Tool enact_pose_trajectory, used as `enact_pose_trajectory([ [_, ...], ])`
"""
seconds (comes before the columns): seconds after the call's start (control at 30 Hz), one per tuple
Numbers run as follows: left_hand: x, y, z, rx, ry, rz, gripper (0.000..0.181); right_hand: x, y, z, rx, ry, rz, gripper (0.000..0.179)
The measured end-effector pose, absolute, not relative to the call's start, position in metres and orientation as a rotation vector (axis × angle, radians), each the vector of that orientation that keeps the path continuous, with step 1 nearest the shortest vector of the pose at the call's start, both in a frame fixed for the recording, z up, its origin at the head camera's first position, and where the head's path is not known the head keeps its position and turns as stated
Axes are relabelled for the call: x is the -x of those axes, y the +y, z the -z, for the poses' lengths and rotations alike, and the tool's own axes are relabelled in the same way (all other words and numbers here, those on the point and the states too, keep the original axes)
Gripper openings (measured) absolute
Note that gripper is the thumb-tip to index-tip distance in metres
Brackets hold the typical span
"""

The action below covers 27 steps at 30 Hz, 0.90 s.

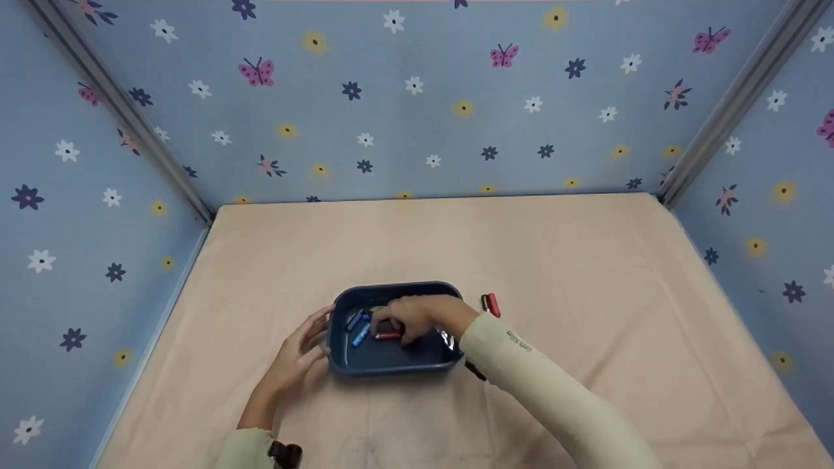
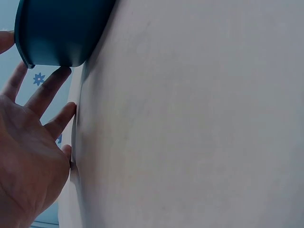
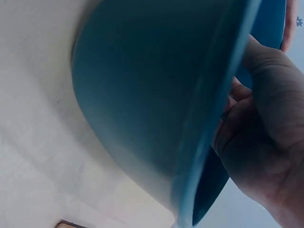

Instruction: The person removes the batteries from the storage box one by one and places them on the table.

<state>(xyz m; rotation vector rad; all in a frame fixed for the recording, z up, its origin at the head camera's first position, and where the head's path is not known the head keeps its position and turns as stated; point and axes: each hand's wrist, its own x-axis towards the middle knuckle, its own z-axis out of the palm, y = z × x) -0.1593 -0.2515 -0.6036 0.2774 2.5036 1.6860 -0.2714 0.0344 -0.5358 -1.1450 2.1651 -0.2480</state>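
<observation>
1. Red, short and cylindrical, the battery-like piece [image 1: 389,335] lies inside the dark blue, round-cornered plastic basin [image 1: 384,361], just below the right hand [image 1: 415,316], between thumb and forefinger as the head view shows it. Its long axis runs roughly parallel to the far edge of the cloth-covered desk [image 1: 586,260].
2. The right hand is the nearer one; the left hand [image 1: 296,355] is outside the basin, with the wall between it and the pieces.
3. Two slim blue cylinders [image 1: 361,334] lie just left of the right hand, their axes slanting from the near left toward the far right.
4. The right arm comes in from the desk's near right, over the basin's right rim, wrist bent and fingers pointing down. Whether the fingertips pinch the red piece I cannot tell; the basin wall hides them in the right wrist view.
5. The left hand's fingers are spread apart and fairly straight, touching the basin's left end.
6. Outside the basin, toward the desk's right edge, a red cylinder [image 1: 494,305] and a dark cylinder [image 1: 485,303] lie side by side, their long axes pointing roughly at the far edge.
</observation>
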Motion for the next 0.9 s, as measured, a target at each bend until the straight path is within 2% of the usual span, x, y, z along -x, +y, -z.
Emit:
enact_pose_trajectory([
  [0.4,0.159,-0.251,0.602,-0.229,2.483,-1.676,0.078,0.269,0.049,0.543,1.088,2.138,0.349,0.062],
  [0.57,0.159,-0.251,0.602,-0.226,2.475,-1.675,0.077,0.270,0.051,0.546,1.128,2.131,0.375,0.058],
  [0.9,0.159,-0.251,0.602,-0.251,2.470,-1.693,0.077,0.271,0.059,0.550,1.026,2.113,0.520,0.057],
])
